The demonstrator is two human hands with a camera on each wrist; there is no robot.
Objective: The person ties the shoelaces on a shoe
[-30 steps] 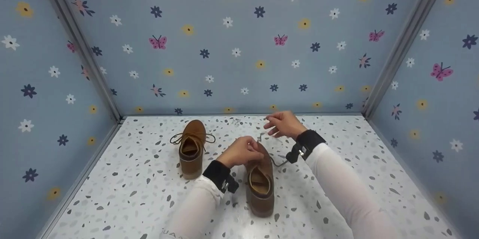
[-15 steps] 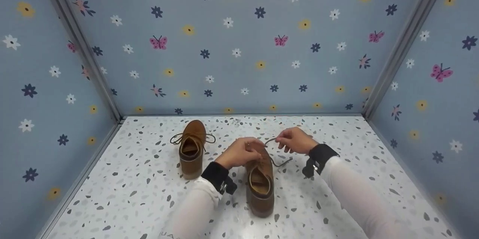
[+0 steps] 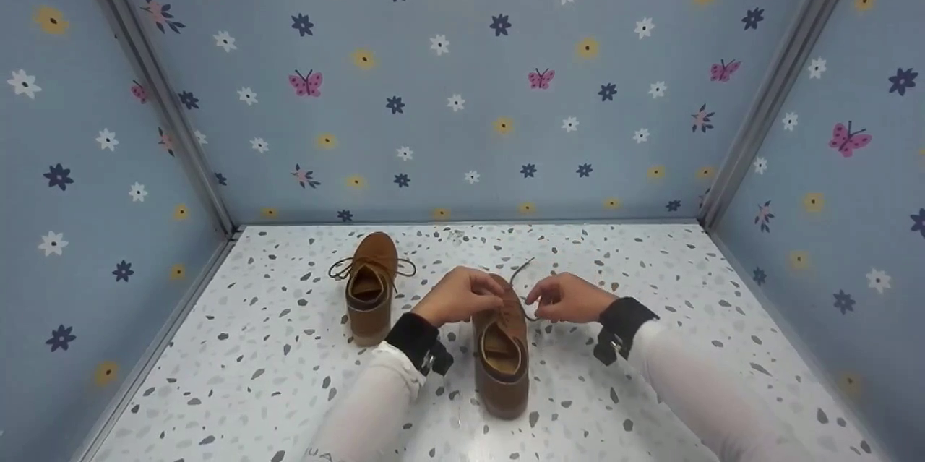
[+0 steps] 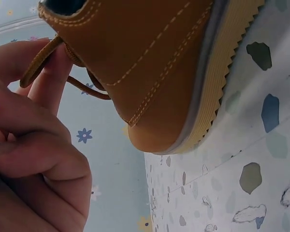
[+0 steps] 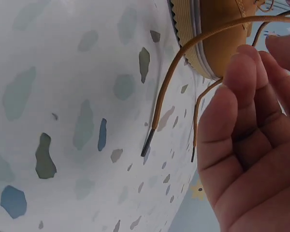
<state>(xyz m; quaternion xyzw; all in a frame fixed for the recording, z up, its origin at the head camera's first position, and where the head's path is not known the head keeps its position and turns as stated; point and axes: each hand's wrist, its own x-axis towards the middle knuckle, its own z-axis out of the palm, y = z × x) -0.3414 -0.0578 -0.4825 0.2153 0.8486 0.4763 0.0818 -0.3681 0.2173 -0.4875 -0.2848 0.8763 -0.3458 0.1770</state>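
Note:
A brown lace-up shoe (image 3: 504, 393) stands on the speckled surface, its toe pointing away from me. My left hand (image 3: 461, 296) lies over the front of its lacing, thumb and index finger pinching the shoelace. Close up in the left wrist view, a loop of that shoelace (image 4: 31, 72) curls out by the fingertips. To the right of the shoe is my right hand (image 3: 571, 297), fingers loosely bent and thumb apart from them. Two shoelace ends show in the right wrist view: the nearer lace (image 5: 171, 67) arches past the fingertips, and the other lace (image 5: 196, 111) hangs behind them.
A second brown shoe (image 3: 372, 324), its laces tied in a bow, stands to the left. The speckled tabletop (image 3: 238, 375) is bounded by a flowered back panel (image 3: 462, 137) and side panels. Both wrists carry black camera bands.
My right hand has come down and nearer me, gripping a lace end half a second ago and then letting it go beyond the hand. My left hand has stayed at the lacing.

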